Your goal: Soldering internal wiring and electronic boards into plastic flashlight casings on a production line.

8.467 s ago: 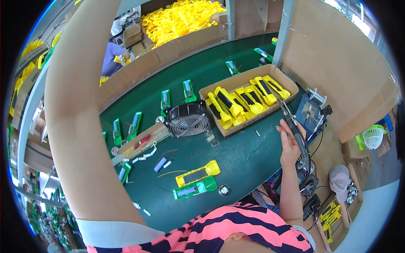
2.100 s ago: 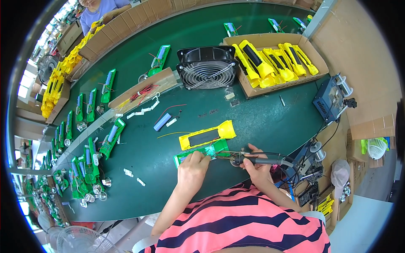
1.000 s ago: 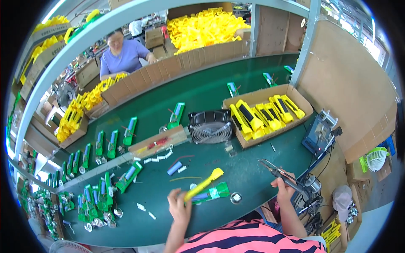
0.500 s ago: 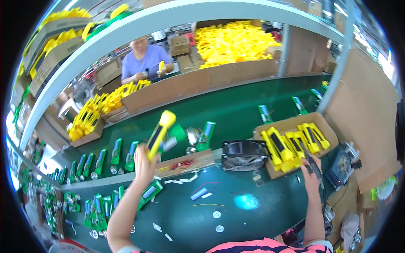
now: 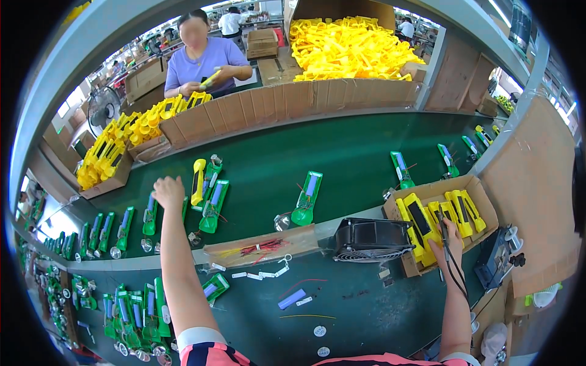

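My left hand (image 5: 168, 192) reaches far out over the green conveyor belt (image 5: 342, 152), its fingers loose and holding nothing. Just to its right a yellow handle-shaped casing (image 5: 198, 181) lies on the belt beside green casings (image 5: 213, 198) with blue cells in them. My right hand (image 5: 442, 251) is closed on a dark soldering iron (image 5: 444, 227) whose cable runs down along my forearm. That hand hovers at the near edge of a cardboard box (image 5: 482, 201) full of yellow casings.
A black fan (image 5: 372, 239) and a shallow cardboard tray of wires (image 5: 262, 249) stand between belt and bench. More green casings (image 5: 131, 308) lie at lower left. A blue cell (image 5: 292, 299) lies on the bench. A person in purple (image 5: 204, 58) works across the belt.
My left hand lifted the yellow casing off the bench, carried it up to the belt and let it go there. My right hand stayed at the right with the iron.
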Demonstrator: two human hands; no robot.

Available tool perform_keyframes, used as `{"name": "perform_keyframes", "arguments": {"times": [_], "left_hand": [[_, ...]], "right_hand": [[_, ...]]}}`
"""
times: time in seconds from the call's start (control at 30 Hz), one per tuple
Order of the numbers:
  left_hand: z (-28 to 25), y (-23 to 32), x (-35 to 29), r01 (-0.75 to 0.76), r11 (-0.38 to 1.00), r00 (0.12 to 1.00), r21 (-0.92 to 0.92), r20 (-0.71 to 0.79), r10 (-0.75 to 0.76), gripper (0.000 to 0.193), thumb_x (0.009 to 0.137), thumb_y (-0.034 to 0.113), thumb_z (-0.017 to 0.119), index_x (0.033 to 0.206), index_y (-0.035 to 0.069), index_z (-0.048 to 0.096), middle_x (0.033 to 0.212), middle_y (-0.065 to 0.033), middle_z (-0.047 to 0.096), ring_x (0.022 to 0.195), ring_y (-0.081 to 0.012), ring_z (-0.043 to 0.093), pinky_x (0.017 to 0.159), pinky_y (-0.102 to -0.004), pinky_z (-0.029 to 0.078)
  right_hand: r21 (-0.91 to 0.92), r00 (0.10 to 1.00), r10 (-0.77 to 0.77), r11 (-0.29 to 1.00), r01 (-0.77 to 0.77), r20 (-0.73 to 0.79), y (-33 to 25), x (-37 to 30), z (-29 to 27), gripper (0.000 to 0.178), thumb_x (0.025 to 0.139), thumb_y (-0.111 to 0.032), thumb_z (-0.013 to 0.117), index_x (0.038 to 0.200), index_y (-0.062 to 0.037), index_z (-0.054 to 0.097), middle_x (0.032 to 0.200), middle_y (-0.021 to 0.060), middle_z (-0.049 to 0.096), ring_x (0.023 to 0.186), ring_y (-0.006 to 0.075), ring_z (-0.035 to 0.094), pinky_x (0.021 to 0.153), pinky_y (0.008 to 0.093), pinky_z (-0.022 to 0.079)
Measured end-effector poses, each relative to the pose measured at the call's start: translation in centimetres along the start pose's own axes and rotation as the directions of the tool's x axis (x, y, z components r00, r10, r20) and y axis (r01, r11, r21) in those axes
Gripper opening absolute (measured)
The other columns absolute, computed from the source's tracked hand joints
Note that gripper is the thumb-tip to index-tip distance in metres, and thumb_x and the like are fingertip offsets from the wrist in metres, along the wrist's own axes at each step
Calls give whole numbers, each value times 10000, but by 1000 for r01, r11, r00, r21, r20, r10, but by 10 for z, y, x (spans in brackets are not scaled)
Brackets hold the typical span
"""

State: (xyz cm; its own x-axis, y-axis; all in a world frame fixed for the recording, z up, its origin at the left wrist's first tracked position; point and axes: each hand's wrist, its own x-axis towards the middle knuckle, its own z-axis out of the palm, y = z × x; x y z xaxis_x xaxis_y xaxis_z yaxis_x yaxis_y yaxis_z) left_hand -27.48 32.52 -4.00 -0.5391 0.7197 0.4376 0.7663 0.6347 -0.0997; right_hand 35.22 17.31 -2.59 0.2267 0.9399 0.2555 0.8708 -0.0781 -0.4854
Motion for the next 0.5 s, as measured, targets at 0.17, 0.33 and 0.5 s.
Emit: {"name": "perform_keyframes", "arguments": {"times": [0.17,0.33,0.5], "left_hand": [[60,-31,-4,152,977,851,-147,522,-54,473,706,328,597,1079,63,479,1163,-158,474,1128,-333,410,877,-463,395],[3,-27,-16,40,950,945,-311,319,64,562,546,87,724,977,38,367,942,-180,586,875,-335,578,753,-375,485],[-112,-72,-35,-420,826,900,-376,-58,431,674,486,90,779,1070,75,443,974,-164,519,871,-333,541,715,-392,451]], "right_hand": [[201,993,42,979,-19,-110,-14,-2,1,554,637,42,640,1121,-80,399,973,107,594,963,248,553,850,305,400],[414,912,409,824,-386,36,-1,-4,-9,383,683,28,535,1054,-62,566,1041,97,567,1037,217,510,883,289,367],[793,930,291,609,1,-225,23,-36,-15,423,661,66,470,1081,7,472,1037,96,575,1037,183,491,932,262,302]]}}
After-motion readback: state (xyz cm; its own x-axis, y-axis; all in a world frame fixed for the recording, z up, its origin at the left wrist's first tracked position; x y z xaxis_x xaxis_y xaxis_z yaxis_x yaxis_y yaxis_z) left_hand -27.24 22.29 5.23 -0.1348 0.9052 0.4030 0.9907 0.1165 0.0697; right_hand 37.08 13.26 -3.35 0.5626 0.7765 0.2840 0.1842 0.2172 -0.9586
